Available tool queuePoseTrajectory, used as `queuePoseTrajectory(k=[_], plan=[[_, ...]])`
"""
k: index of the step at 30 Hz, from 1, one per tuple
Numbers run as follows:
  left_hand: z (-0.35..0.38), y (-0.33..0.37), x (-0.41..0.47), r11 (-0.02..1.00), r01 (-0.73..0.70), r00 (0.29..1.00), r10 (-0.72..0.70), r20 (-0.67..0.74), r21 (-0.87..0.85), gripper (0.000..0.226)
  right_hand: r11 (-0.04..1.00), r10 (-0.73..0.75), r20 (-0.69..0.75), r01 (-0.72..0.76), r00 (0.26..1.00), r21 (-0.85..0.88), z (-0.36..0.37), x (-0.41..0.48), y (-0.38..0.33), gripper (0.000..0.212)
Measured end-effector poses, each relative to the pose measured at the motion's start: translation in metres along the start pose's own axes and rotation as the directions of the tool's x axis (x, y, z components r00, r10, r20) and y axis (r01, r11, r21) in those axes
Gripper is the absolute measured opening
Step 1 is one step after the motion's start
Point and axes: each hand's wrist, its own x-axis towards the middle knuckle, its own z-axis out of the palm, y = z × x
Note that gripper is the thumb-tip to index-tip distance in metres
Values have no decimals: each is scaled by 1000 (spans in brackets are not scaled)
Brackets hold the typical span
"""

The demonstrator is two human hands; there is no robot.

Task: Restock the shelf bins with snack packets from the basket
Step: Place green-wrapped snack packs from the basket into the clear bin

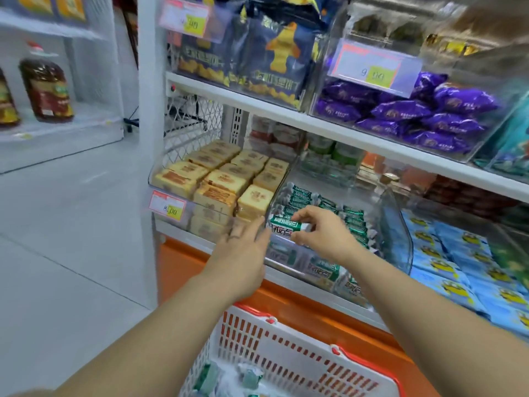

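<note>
My right hand (320,233) pinches a green and white snack packet (282,226) just above the front of the clear shelf bin (396,224) that holds several matching green packets (353,222). Beside it, my left hand (243,247) reaches forward with straight fingers, its fingertips at the bin's left front corner; whether they touch the packet I cannot tell. Below my arms stands the white basket with red trim (289,351), with a few green packets (252,378) at its bottom.
To the left, a clear bin holds yellow packets (226,179). Blue packets (458,265) fill the bin to the right. The shelf above carries purple packets (415,116) and dark blue bags (274,58). An orange base (183,262) runs under the shelf. Bottles (45,90) stand far left.
</note>
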Motion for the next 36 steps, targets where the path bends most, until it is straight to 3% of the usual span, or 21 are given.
queuePoseTrajectory(k=[5,11,19,23,27,30,32,34,36], plan=[[7,-2,4,1000,0,997,-1,-80,-18,81,998,-2,79,-4,997,67,-3,5,2,24],[21,9,9,997,-48,998,51,-39,63,85,997,-52,30,50,998,60,13,-3,5,20],[25,8,9,997,-42,999,43,-16,67,87,997,-80,172,80,982,6,1,-13,7,41],[21,7,10,995,-60,998,62,-31,79,85,996,-92,98,93,991,-5,-9,-23,2,54],[18,10,7,993,-94,993,99,-71,76,83,981,-184,-93,177,978,-83,-14,-43,2,45],[7,9,6,991,-113,986,120,-114,64,76,938,-347,-279,323,896,-127,-13,-65,3,29],[-2,11,3,980,-185,950,198,-242,76,67,893,-447,-354,431,821,-129,-7,-83,10,18],[-1,17,-6,949,-292,880,314,-357,116,51,870,-487,-339,482,805,-105,10,-106,30,12],[15,24,-22,918,-377,843,396,-364,125,38,890,-455,-256,450,853,-82,37,-128,61,9]])
